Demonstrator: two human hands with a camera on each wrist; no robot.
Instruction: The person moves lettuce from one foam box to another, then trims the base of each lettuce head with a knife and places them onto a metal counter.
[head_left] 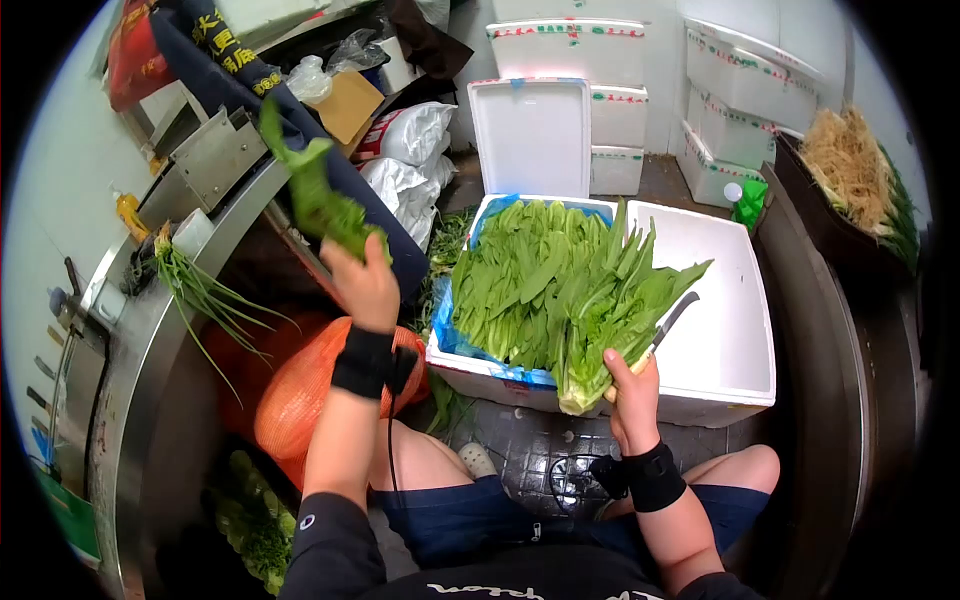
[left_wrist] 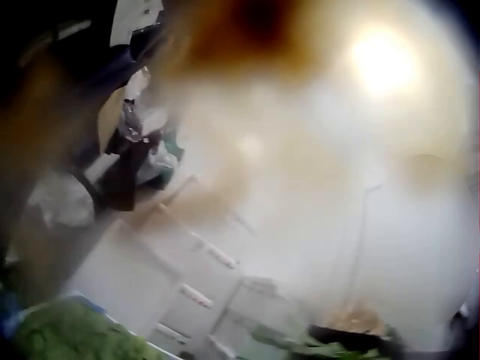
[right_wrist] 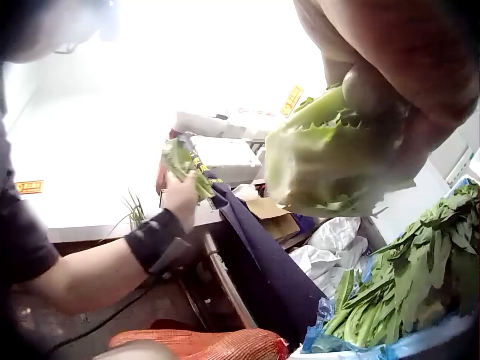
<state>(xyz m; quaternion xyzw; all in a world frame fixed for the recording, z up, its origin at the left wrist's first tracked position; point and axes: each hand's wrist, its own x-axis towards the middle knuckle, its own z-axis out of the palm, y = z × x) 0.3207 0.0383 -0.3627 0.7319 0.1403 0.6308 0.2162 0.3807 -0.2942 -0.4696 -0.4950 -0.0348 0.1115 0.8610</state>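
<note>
My left hand, raised over the left side, grips some loose lettuce leaves that blur in the head view. In front of me my right hand holds a head of leaf lettuce by its pale base, along with a knife whose blade sticks out past the leaves. From the right wrist view the cut base of that lettuce head shows close up. Beneath it stands a white foam box lined with blue plastic and full of long leafy greens. The left wrist view is mostly blurred.
Another white foam box stands at the right. Foam boxes are stacked behind. An orange mesh sack and a steel counter with spring onions are at the left. More greens lie low at the left.
</note>
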